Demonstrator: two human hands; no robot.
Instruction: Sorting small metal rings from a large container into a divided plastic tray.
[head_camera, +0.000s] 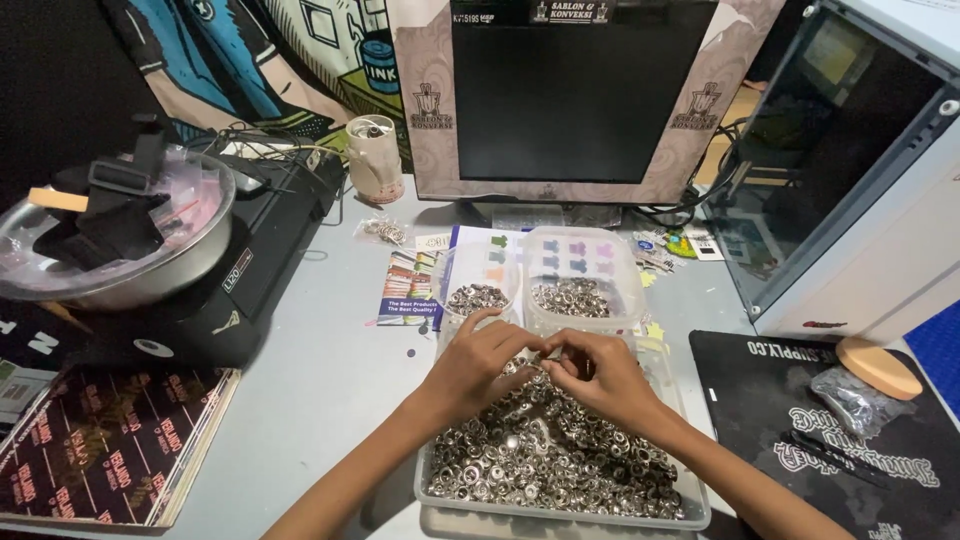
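Two hands pinching tiny metal rings together.
Left hand and right hand fingers grasp one small silver ring; a slip could drop it into the heaped clear plastic tray below.

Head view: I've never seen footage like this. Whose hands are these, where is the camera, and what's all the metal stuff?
The camera sits on a person's head and looks down at their own bare hands. The left hand and right hand meet fingertip to fingertip over a clear tray full of small silver metal rings, pinching a piece too small to identify. Behind stand two smaller clear tubs of similar pieces, then a dark monitor. A metal bowl sits left, a black mat right.
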